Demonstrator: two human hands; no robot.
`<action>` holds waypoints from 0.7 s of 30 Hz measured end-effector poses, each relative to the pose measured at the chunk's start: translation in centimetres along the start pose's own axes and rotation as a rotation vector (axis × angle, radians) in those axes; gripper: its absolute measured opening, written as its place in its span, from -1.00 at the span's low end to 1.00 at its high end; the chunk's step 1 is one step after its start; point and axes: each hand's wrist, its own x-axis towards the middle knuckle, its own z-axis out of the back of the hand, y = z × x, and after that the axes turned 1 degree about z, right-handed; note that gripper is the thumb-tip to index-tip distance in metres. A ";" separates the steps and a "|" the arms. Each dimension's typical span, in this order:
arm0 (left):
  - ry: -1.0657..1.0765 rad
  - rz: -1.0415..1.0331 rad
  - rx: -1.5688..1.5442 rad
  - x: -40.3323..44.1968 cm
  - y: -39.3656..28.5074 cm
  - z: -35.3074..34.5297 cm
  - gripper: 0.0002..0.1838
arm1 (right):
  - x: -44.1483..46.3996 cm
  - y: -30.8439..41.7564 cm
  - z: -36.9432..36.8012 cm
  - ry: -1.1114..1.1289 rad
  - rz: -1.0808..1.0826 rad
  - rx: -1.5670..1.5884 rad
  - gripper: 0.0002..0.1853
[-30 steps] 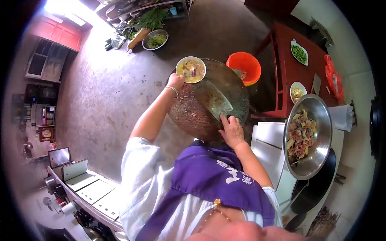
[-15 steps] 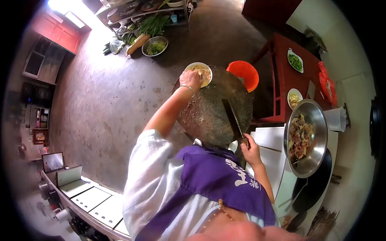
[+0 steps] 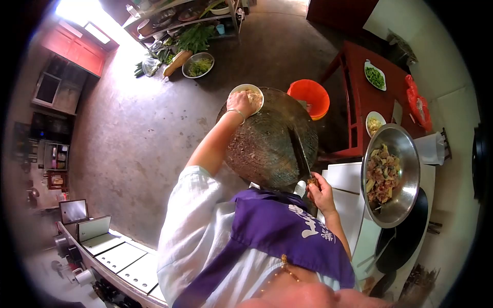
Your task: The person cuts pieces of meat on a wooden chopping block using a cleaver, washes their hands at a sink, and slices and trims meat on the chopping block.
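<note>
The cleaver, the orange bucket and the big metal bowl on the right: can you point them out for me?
Cleaver [image 3: 302, 154]: head view, on the blade, seen nearly edge-on.
Orange bucket [image 3: 319, 97]: head view, on the inner wall.
Big metal bowl [image 3: 409, 179]: head view, on the bare inside.

A white bowl [image 3: 262, 96] of pale, moist pieces sits upright, just above center frame, overlapping the upper left edge of a round, dark block [image 3: 262, 149] flecked with wet-looking scraps. Right of center, a knife [image 3: 300, 150] shows its dark blade nearly edge-on over the block, its handle toward the lower right.
</note>
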 end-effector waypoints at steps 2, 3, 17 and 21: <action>-0.046 -0.106 -0.010 0.0 1.3 -0.6 -0.44 | 0.1 -0.7 0.3 0.010 0.013 -0.028 -0.55; -0.069 -0.160 -0.016 -0.1 1.5 -0.3 -0.46 | 0.2 -0.7 0.3 0.013 0.013 -0.031 -0.56; 0.164 0.080 -1.154 2.1 3.5 8.0 -0.66 | 0.3 4.6 0.8 -0.036 -0.360 0.432 -0.60; 0.298 0.012 -1.375 3.4 5.0 6.9 -0.72 | 1.0 5.2 0.8 -0.061 -0.432 0.420 -0.65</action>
